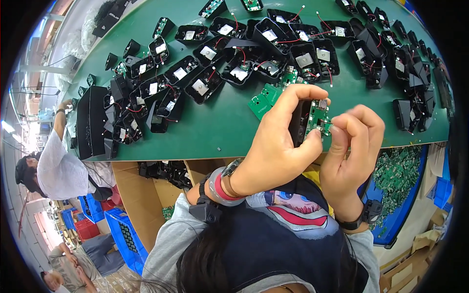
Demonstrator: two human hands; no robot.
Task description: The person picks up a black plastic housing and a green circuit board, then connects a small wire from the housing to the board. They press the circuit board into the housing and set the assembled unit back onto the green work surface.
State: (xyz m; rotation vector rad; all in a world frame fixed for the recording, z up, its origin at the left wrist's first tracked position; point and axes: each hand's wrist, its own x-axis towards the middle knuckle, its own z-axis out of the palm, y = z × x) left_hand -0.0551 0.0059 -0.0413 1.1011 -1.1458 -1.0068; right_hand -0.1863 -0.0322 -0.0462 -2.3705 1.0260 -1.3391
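My left hand (273, 136) is wrapped round a black plastic housing (298, 124), held up over the table's near edge. A green circuit board (318, 117) lies at the housing's open side, under my left thumb and index finger. My right hand (352, 146) is closed in a pinch, its thumb and index fingertips at the right edge of that board. What those fingertips hold, if anything, is too small to make out. Just beyond my left hand, flat green circuit boards (263, 101) lie on the green table (195, 139).
Many open black housings (200, 88) with wires crowd the table's far side, with another cluster (410, 73) at the right. Below the edge stand a cardboard box (139, 205) and a blue bin (398, 215) of circuit boards. Another person (53, 161) works at the left.
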